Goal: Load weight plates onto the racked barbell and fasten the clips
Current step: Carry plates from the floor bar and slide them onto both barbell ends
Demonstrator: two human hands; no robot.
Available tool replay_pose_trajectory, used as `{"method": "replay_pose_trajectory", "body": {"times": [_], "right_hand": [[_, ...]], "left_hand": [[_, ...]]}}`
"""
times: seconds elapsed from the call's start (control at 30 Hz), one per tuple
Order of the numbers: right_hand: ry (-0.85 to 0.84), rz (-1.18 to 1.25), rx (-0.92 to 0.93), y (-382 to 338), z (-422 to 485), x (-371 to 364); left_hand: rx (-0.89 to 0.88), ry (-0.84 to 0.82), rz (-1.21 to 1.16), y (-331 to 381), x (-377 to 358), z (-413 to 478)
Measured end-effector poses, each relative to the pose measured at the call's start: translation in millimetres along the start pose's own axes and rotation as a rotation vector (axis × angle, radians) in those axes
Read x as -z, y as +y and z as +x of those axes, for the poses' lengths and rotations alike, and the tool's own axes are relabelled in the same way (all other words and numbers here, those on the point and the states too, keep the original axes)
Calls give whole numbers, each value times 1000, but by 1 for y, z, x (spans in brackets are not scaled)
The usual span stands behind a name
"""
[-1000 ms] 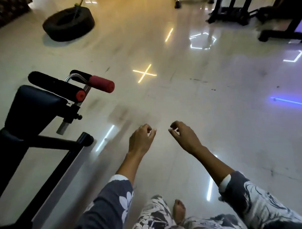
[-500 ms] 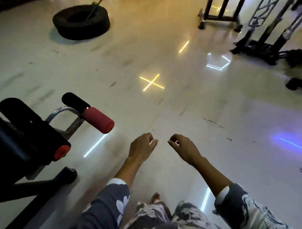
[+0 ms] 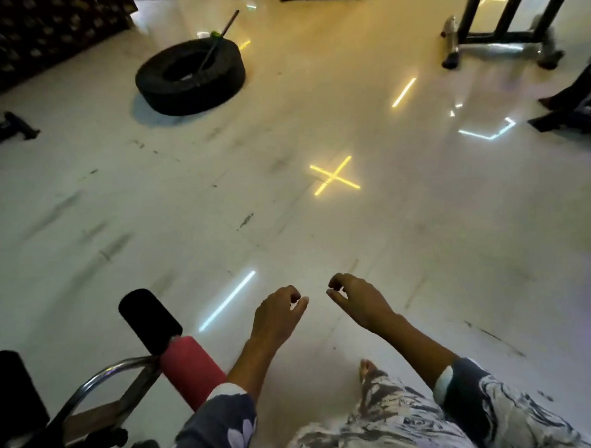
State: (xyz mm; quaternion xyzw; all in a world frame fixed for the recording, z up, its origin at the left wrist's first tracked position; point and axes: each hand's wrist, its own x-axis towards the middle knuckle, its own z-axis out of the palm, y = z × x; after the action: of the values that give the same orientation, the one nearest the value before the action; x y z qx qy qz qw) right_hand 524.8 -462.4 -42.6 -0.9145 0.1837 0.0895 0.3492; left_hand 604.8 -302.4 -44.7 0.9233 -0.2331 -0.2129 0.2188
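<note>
No barbell, weight plate or clip shows in this view. My left hand (image 3: 277, 316) hangs in front of me over the shiny white floor, fingers loosely curled, holding nothing. My right hand (image 3: 359, 302) hangs beside it a short gap to the right, fingers likewise loosely curled and empty. Both forearms reach out from patterned sleeves at the bottom of the frame. A bare foot (image 3: 366, 370) shows between them.
A bench with red and black foam rollers (image 3: 188, 368) stands close at the bottom left. A black tyre (image 3: 192, 76) with a bar leaning in it lies far left. Machine frames (image 3: 495, 39) stand at the far right. Open white floor (image 3: 422, 236) with light reflections lies ahead.
The view has moved forward and turned left: the bench slid down to the bottom left corner, the tyre drew nearer. Both hands stay loosely curled and empty.
</note>
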Motion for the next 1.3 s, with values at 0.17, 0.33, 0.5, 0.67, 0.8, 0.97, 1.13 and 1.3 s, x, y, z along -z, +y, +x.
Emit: {"method": "replay_pose_trajectory", "body": {"times": [0.17, 0.33, 0.5, 0.67, 0.8, 0.97, 1.13, 1.3], "right_hand": [[-115, -26, 102, -29, 143, 28], [-212, -124, 220, -82, 285, 25], [-270, -160, 291, -166, 414, 9], [-302, -215, 409, -262, 548, 3], [-345, -218, 481, -338, 649, -18], [-432, -246, 617, -442, 788, -64], [-539, -274, 685, -563, 903, -104], [-650, -286, 810, -684, 982, -163]], "left_hand": [[161, 90, -90, -11, 56, 116], [315, 187, -208, -65, 106, 213], [388, 236, -245, -133, 175, 313], [483, 355, -309, -209, 269, 398], [549, 415, -353, -272, 334, 459], [650, 553, -393, -371, 418, 545], [768, 583, -427, -459, 510, 607], [889, 733, -459, -556, 590, 642]]}}
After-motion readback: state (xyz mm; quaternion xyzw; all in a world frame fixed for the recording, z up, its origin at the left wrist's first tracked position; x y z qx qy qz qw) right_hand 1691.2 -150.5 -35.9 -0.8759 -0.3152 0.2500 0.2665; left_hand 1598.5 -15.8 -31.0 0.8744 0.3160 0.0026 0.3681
